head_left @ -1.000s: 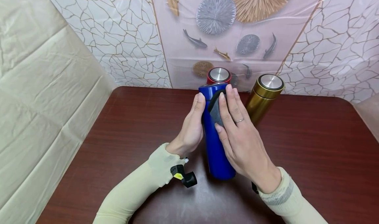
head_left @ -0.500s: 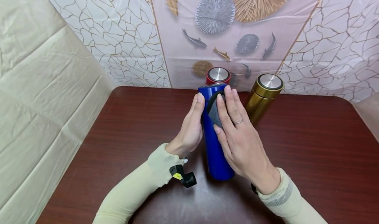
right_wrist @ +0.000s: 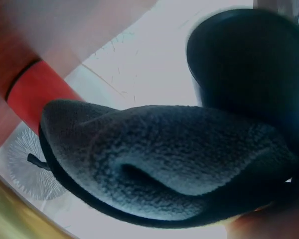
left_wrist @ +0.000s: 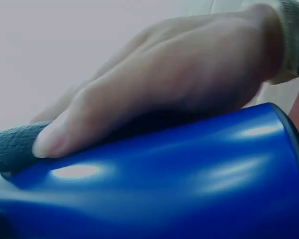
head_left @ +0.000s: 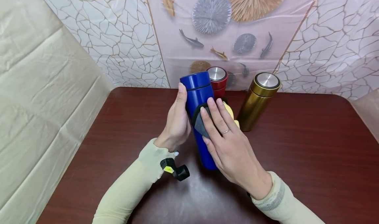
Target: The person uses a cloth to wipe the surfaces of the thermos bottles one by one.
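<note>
A blue vacuum flask [head_left: 199, 97] leans to the left in the head view, apparently held clear of the table. My left hand [head_left: 174, 123] grips its upper left side, thumb up along the edge and fingers hidden behind. Straight fingers of my right hand [head_left: 226, 143] press a folded grey fleecy cloth [head_left: 201, 126] with black edging against its front. Beyond those fingers shows a yellow piece [head_left: 229, 112], seemingly part of the cloth. In the right wrist view the cloth [right_wrist: 154, 149] bulges beside the flask's dark round end [right_wrist: 249, 59]. The left wrist view has the right thumb on the cloth [left_wrist: 15, 145].
A red flask [head_left: 218, 82] with a steel lid top stands behind the blue one, partly covered by it. To the right is a gold flask [head_left: 257, 102]. The dark red wooden table [head_left: 127, 125] meets a patterned backdrop [head_left: 124, 46] at the back.
Both hands have shifted left with the blue flask, which tilts further left and shows more of its top. The cloth sits lower on it, and a yellow piece has come into sight.
</note>
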Motion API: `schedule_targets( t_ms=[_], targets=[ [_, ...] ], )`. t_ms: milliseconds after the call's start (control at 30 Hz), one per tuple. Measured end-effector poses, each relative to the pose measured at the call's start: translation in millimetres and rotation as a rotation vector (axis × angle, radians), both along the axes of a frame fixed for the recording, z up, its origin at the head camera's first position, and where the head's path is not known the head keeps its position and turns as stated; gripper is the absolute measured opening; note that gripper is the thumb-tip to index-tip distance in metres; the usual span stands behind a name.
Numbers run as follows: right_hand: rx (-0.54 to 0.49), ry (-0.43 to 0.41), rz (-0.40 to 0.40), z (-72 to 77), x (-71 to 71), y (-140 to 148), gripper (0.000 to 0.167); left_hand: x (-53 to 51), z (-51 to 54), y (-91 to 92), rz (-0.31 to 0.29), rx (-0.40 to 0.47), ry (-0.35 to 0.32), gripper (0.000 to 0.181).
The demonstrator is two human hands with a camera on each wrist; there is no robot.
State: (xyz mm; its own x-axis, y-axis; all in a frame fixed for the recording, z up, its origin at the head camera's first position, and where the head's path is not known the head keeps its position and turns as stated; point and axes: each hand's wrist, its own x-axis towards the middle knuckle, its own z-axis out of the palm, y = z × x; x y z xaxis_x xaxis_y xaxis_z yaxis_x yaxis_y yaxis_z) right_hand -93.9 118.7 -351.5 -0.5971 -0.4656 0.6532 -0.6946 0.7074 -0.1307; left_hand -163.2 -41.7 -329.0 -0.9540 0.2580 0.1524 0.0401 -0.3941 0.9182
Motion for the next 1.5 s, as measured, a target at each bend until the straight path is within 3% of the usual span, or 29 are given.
schedule_targets(
  t_ms=[200,533,933,1200,1500],
  targets=[
    [0.016,-0.017,0.025,-6.3,3.6,-2,0.055,-2.8,3.0,-8.7,0.031,0.027,-0.041,0.063],
    [0.050,-0.026,0.110,-13.3,8.4,-5,0.054,-10.1,19.7,-33.4,0.118,0.105,0.045,0.064],
    [0.121,-0.065,0.101,-17.7,10.3,-9,0.055,-18.3,27.9,-52.0,0.182,0.168,0.053,0.068],
    [0.102,-0.045,0.113,-20.0,7.8,-8,0.055,-20.4,25.5,-50.0,0.177,0.155,0.044,0.067],
    [0.094,-0.041,0.065,-9.9,7.4,-4,0.056,-9.2,21.4,-31.3,0.112,0.112,0.022,0.062]
  ],
)
